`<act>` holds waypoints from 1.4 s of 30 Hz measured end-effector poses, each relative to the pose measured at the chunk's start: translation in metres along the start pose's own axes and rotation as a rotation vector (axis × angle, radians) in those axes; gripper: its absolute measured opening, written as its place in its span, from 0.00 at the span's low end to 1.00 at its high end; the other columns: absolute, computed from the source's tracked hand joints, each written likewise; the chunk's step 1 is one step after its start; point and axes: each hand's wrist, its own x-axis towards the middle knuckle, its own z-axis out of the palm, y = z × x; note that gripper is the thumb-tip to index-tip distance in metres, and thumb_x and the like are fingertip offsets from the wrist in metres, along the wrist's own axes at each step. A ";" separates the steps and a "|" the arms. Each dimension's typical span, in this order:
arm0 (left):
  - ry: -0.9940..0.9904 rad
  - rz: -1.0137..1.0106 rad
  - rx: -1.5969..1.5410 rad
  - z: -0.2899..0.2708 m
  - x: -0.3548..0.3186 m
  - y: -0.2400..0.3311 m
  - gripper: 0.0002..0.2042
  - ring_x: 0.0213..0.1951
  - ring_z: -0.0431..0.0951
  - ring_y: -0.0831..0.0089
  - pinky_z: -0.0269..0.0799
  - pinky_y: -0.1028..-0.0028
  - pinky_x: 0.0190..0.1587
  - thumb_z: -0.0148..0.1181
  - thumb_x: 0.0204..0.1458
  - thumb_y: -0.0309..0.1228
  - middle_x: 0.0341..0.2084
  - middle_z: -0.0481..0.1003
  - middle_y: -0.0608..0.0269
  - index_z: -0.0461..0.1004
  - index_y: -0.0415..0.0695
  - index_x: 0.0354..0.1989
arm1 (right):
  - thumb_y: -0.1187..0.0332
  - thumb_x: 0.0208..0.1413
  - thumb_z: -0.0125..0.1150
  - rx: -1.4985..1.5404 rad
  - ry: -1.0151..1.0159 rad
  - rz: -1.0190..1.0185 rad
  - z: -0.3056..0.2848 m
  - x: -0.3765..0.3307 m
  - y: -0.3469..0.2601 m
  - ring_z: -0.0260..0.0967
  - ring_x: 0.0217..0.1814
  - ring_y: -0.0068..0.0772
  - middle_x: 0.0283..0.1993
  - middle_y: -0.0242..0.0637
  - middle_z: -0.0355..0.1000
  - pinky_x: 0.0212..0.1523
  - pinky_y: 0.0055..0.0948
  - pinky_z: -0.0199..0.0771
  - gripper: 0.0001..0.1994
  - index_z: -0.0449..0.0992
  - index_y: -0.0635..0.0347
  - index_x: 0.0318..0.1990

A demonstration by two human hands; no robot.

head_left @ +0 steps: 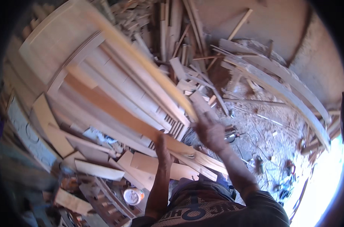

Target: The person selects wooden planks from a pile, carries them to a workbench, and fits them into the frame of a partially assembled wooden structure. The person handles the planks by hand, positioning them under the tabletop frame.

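A long brown wooden board [115, 109] slants across the middle, from the upper left toward my body. My left hand [163, 153] grips its edge near the close end, with the thumb upright against it. To the right, my right hand [211, 134] is closed round the near end of a long, narrow yellowish wooden strip [149, 66]. The strip reaches up and away to the left and is blurred by motion. Behind both pieces lies a pale panelled wooden door [119, 75] with slats near its lower end. The fingers of both hands are partly hidden.
Offcuts [141, 168] lie close to my body, beside a white tub [133, 196]. Curved grey timbers [285, 90] lean at the right. Scrap wood [179, 26] is stacked at the back. Cables and tools lie on the shavings-covered floor [251, 125].
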 end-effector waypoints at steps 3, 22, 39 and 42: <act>0.079 0.010 0.004 0.006 -0.010 -0.012 0.36 0.46 0.71 0.65 0.73 0.64 0.48 0.57 0.55 0.59 0.46 0.68 0.56 0.59 0.44 0.62 | 0.53 0.57 0.60 -0.015 -0.069 -0.180 0.022 0.014 -0.031 0.68 0.38 0.41 0.37 0.38 0.65 0.36 0.41 0.74 0.36 0.52 0.41 0.72; 0.191 -0.035 -0.059 -0.041 -0.022 -0.004 0.30 0.44 0.73 0.63 0.67 0.59 0.57 0.50 0.58 0.61 0.40 0.72 0.58 0.65 0.45 0.52 | 0.48 0.52 0.65 0.303 -0.784 -0.144 0.079 -0.072 0.038 0.75 0.44 0.58 0.53 0.52 0.71 0.43 0.52 0.73 0.44 0.49 0.52 0.71; 0.250 -0.180 0.017 -0.001 -0.102 0.026 0.36 0.38 0.71 0.70 0.69 0.65 0.46 0.46 0.50 0.72 0.38 0.73 0.66 0.66 0.48 0.49 | 0.56 0.52 0.65 0.709 -0.671 0.129 0.053 -0.191 -0.002 0.73 0.48 0.52 0.44 0.53 0.74 0.47 0.44 0.71 0.29 0.65 0.63 0.56; 0.003 -0.227 -0.156 0.006 -0.090 0.039 0.34 0.35 0.71 0.70 0.69 0.67 0.43 0.52 0.51 0.68 0.34 0.71 0.66 0.66 0.48 0.50 | 0.54 0.51 0.67 0.548 -0.469 0.200 0.024 -0.210 -0.029 0.72 0.50 0.56 0.45 0.52 0.74 0.48 0.47 0.71 0.31 0.64 0.61 0.58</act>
